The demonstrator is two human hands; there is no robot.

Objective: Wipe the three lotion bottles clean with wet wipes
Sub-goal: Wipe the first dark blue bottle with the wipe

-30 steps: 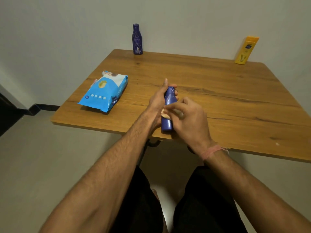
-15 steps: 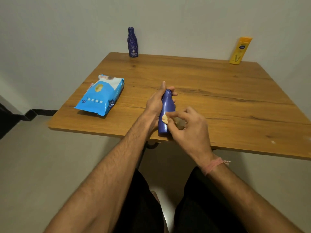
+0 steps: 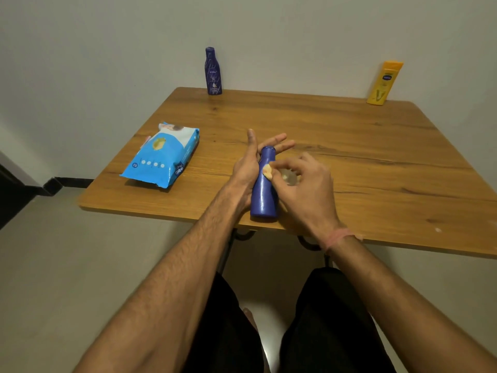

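A blue lotion bottle (image 3: 265, 195) lies tilted near the table's front edge, cap pointing away from me. My left hand (image 3: 246, 168) supports it from the left with straight fingers behind the cap and the thumb raised. My right hand (image 3: 309, 189) has its fingers curled round a small greyish wad, apparently a wet wipe (image 3: 290, 177), with the thumb at a pale patch on the bottle's neck. A dark blue lotion bottle (image 3: 213, 71) stands upright at the back left edge. At the back right a yellow lotion bottle (image 3: 383, 83) leans against the wall.
A blue pack of wet wipes (image 3: 161, 157) lies on the left part of the wooden table (image 3: 349, 146). The wall runs right behind the table. My knees sit below the front edge.
My left fingers have straightened from around the bottle's neck. The right hand has moved up the bottle toward the cap.
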